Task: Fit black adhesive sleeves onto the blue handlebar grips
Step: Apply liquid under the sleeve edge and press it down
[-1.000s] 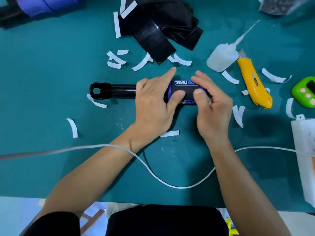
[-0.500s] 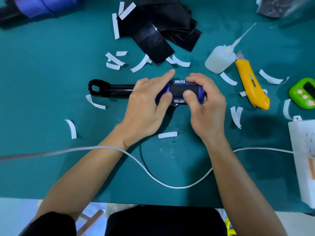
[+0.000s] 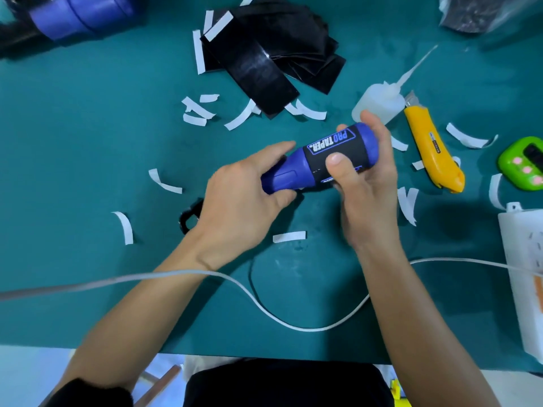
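The left hand (image 3: 238, 195) curls round the narrow end of the blue grip (image 3: 282, 177), which is held tilted above the desk (image 3: 88, 142). The black sleeve (image 3: 316, 165) wraps its middle. The right hand (image 3: 370, 195) clasps the wide end, thumb pressing the sleeve. If that thumb slides, or the hands twist against each other, the adhesive could set crooked or wrinkle. The seam is hidden.

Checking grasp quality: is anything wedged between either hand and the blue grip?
Nothing visible. The left hand grips the blue grip directly at its bare end; the right hand pinches it over the black sleeve.
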`<state>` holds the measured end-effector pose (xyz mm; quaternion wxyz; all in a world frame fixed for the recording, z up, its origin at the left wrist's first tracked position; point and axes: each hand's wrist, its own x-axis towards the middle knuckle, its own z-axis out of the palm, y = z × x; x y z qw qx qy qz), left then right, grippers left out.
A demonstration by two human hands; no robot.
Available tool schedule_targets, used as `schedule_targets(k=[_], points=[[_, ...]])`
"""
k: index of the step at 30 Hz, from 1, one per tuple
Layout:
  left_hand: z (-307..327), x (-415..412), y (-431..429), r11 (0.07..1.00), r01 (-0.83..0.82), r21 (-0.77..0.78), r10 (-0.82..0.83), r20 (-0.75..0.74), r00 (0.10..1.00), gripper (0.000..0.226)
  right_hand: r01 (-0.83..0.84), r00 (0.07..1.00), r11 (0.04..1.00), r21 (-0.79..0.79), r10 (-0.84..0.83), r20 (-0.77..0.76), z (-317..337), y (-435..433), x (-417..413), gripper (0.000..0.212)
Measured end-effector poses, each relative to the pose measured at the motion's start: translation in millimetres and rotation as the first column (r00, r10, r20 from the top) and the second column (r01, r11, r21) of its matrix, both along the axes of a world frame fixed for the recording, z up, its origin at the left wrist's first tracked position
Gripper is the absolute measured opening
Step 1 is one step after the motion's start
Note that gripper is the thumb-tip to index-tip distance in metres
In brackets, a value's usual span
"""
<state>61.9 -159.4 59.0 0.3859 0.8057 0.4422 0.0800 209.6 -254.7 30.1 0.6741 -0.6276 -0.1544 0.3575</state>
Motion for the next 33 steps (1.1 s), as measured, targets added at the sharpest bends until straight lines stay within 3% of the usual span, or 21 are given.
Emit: schedule_targets(k=[3,5,7,9,12,14,19,23,28,30,33], points=[[4,3,-19,0.998,0.055,0.011,-0.055,0.033,0.998,0.080,0.061,0.997,0.996,0.062,-0.058,-0.045,5,4,-5,0.073],[9,-4,-19,0.975,0.198,-0.101,-0.194,0.045,0.980,0.089,0.084,0.996,0.992,0.091,-0.080,-0.039,9,7,0,0.070],[9,-12,-6,0.892,0.350,-0.285,-0.328,0.122,0.937,0.088,0.062,0.998,0.993,0.102,-0.058,-0.035,12,10,8,0.066],[3,-11,7,0.818,0.359,-0.450,-0.244,0.293,0.924,0.072,-0.006,1.000,0.994,0.105,0.009,-0.028,14,15,12,0.058],[-19,6,14,0.855,0.158,-0.494,0.064,0.403,0.913,0.053,-0.113,0.992,0.986,0.121,0.120,-0.050,13,19,9,0.048],[-32,16,10,0.835,0.142,-0.531,0.161,0.484,0.860,0.048,-0.162,0.980,0.977,0.142,0.176,-0.089,8,21,4,0.047],[-48,31,7,0.789,0.116,-0.604,0.286,0.527,0.800,0.046,-0.237,0.954,0.967,0.095,0.250,-0.162,-2,28,-1,0.063],[-51,30,10,0.819,0.108,-0.563,0.253,0.524,0.813,0.041,-0.384,0.897,0.917,0.107,0.398,-0.191,-4,23,8,0.089],[-48,30,10,0.841,0.093,-0.534,0.250,0.535,0.807,0.043,-0.461,0.843,0.871,0.170,0.490,-0.223,-5,20,13,0.105],[-48,30,10,0.846,0.092,-0.526,0.251,0.544,0.801,0.043,-0.445,0.837,0.874,0.196,0.484,-0.254,-4,20,14,0.099],[-47,30,8,0.842,0.091,-0.532,0.255,0.541,0.802,0.044,-0.326,0.875,0.926,0.191,0.372,-0.312,-3,23,14,0.057]])
